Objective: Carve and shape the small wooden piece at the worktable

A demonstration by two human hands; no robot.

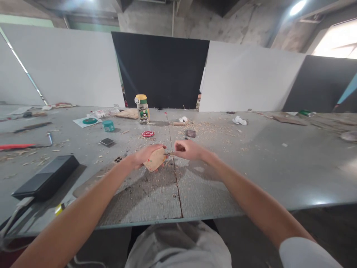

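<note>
My left hand (pixel 145 154) is closed around a pale, light-wood piece (pixel 155 160) with small red and green marks, held tilted above the grey table. Across from it, my right hand (pixel 188 149) pinches a thin tool (pixel 170 153), whose far end meets the right edge of the wooden piece. Most of the tool's handle is hidden in the fingers. Behind the hands lie a round red tin (pixel 148 134) and a dark brown block (pixel 191 133).
A bottle with a yellow lid (pixel 142 109) stands at the back beside a teal jar (pixel 108 126). At the left are a black power bank (pixel 47 176) with a cable and a red-handled tool (pixel 18 146). Wood shavings litter the table (pixel 267 167).
</note>
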